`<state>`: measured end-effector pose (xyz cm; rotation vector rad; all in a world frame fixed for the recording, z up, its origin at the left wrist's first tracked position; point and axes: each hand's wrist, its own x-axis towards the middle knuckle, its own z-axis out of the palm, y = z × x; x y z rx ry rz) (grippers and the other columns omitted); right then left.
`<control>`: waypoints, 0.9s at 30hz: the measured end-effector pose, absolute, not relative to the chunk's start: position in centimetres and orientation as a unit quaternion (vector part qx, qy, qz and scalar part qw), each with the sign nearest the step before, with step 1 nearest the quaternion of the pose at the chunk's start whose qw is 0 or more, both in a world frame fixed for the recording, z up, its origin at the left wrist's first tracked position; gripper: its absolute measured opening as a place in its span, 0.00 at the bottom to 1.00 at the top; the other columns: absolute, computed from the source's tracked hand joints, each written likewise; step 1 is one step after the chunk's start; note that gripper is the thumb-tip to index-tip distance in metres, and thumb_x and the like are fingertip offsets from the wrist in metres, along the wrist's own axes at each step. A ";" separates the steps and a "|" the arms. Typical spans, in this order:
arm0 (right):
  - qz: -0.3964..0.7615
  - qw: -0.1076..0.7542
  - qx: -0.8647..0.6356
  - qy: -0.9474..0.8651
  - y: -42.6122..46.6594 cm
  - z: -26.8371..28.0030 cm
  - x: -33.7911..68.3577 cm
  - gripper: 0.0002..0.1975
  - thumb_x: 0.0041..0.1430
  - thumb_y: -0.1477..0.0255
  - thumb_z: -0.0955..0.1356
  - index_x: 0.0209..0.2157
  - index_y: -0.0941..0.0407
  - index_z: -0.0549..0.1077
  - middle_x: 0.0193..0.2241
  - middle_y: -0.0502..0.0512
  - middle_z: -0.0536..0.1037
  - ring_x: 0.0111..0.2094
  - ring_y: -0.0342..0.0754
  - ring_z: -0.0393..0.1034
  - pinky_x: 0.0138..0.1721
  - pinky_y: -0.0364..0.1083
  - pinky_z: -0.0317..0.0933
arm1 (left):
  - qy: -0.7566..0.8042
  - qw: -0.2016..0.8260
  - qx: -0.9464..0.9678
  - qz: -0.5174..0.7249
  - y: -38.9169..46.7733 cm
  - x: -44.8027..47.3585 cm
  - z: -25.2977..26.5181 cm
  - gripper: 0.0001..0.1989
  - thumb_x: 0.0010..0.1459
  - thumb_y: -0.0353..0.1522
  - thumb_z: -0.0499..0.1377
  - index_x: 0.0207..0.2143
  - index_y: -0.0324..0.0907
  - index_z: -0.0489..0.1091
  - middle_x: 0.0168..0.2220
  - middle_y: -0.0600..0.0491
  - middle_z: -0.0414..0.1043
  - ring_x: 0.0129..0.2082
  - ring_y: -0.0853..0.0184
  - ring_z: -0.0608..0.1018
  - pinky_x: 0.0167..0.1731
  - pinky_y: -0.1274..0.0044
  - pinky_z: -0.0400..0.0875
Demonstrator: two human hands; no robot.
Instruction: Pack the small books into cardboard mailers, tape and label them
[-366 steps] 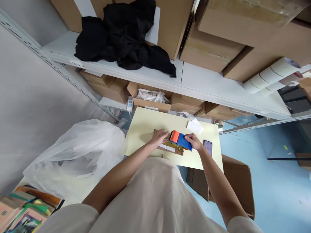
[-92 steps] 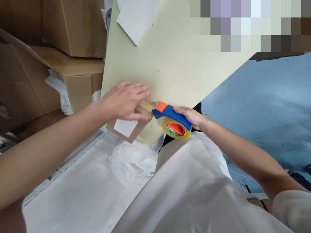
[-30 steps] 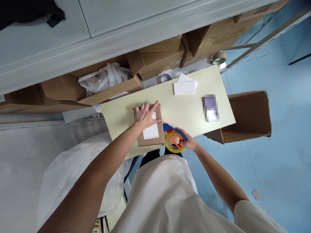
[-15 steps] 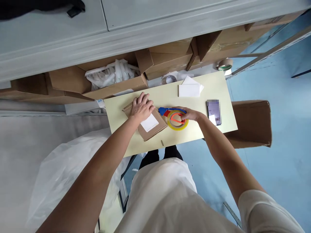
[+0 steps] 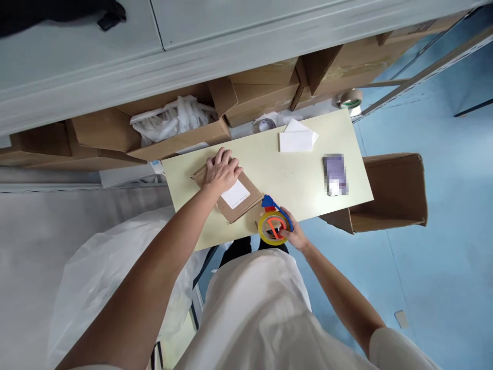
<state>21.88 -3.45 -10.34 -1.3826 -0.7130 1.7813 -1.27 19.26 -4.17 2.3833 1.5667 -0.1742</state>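
Note:
A flat brown cardboard box (image 5: 246, 203) with a white label (image 5: 235, 194) lies at a slant on the pale yellow table (image 5: 308, 180). My left hand (image 5: 223, 172) rests on top of it, fingers spread and slightly bent over its upper part. In my right hand (image 5: 293, 232) is a tape dispenser (image 5: 268, 202) with a blue head and handle, an orange hub and a roll of yellow tape. Its head is close beside the box's right corner; I cannot tell whether they touch. The roll hangs over the table's front edge.
White cards (image 5: 296, 141) and a blurred-out phone (image 5: 335, 172) lie on the table's right side. Behind stand open cartons, one holding white plastic wrapping (image 5: 175, 121). A brown tape roll (image 5: 350, 98) sits at the back right. An open carton (image 5: 396, 185) stands beyond the right edge.
My right hand has brought the tape dispenser toward me and slightly left, turning it so its head points up toward the box's corner. My left hand has stayed on the box.

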 end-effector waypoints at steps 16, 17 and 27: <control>0.711 0.307 -0.505 -0.382 13.7 -9.7 25.6 0.38 0.38 0.75 0.68 0.56 0.51 0.62 0.48 0.54 0.73 0.48 0.58 0.68 0.47 0.57 0.65 | 0.556 0.159 0.808 -0.112 15.9 -2.2 -3.2 0.48 0.48 0.57 0.54 0.66 0.50 0.39 0.68 0.48 0.29 0.65 0.42 0.36 0.58 0.49 0.35; 0.706 0.311 -0.508 -0.384 13.2 -9.8 25.5 0.39 0.39 0.74 0.68 0.57 0.50 0.60 0.50 0.55 0.73 0.48 0.57 0.67 0.47 0.57 0.66 | 0.561 0.156 0.805 -0.115 15.9 -2.1 -3.3 0.47 0.48 0.57 0.54 0.66 0.51 0.39 0.68 0.48 0.30 0.65 0.42 0.36 0.58 0.49 0.35; 0.658 0.327 -0.567 -0.372 4.8 -9.1 24.9 0.42 0.43 0.72 0.70 0.61 0.50 0.54 0.52 0.58 0.70 0.51 0.57 0.67 0.52 0.58 0.63 | 0.551 0.162 0.807 -0.135 15.4 -1.5 -3.3 0.46 0.47 0.57 0.54 0.65 0.55 0.43 0.68 0.46 0.34 0.65 0.44 0.41 0.57 0.47 0.32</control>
